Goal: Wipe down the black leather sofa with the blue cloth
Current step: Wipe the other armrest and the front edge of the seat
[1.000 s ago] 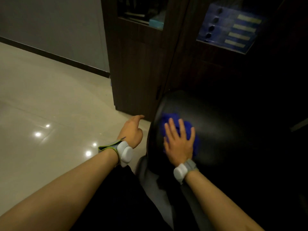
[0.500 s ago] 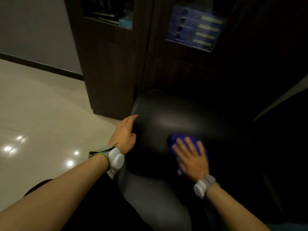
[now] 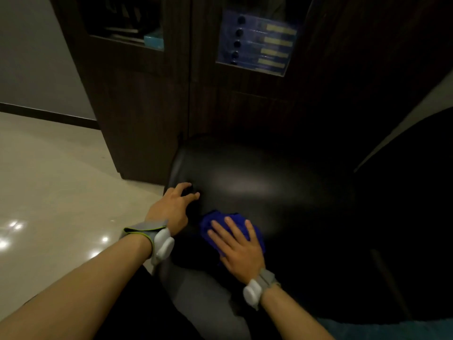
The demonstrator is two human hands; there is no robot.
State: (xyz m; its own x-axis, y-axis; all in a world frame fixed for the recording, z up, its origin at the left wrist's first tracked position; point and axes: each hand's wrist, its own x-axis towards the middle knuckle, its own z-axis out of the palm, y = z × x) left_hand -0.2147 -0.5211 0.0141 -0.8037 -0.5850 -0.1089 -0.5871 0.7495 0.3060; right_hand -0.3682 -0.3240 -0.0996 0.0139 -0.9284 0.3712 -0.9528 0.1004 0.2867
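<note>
the black leather sofa (image 3: pixel 257 187) fills the middle and right of the view, its rounded arm catching a dull patch of light. on the near slope of that arm lies the blue cloth (image 3: pixel 215 223), bunched and crumpled, with the right hand (image 3: pixel 239 249) laid flat on top of it, fingers spread and pressing it against the leather; the cloth shows past the fingertips and on either side of the hand. the left hand (image 3: pixel 171 208) rests just beside the cloth, at the left edge of the sofa arm, fingers loosely parted and curled onto the leather, holding nothing. each wrist wears a grey strap with a white device, the left wristband (image 3: pixel 153 238) and the right wristband (image 3: pixel 257 288). behind the sofa arm stands a dark wooden cabinet (image 3: pixel 147 99), with a blue panel (image 3: pixel 257 42) of dark knobs and pale labels set in its front above the sofa. left of the sofa spreads a glossy pale tiled floor (image 3: pixel 54 187) with small light reflections.
</note>
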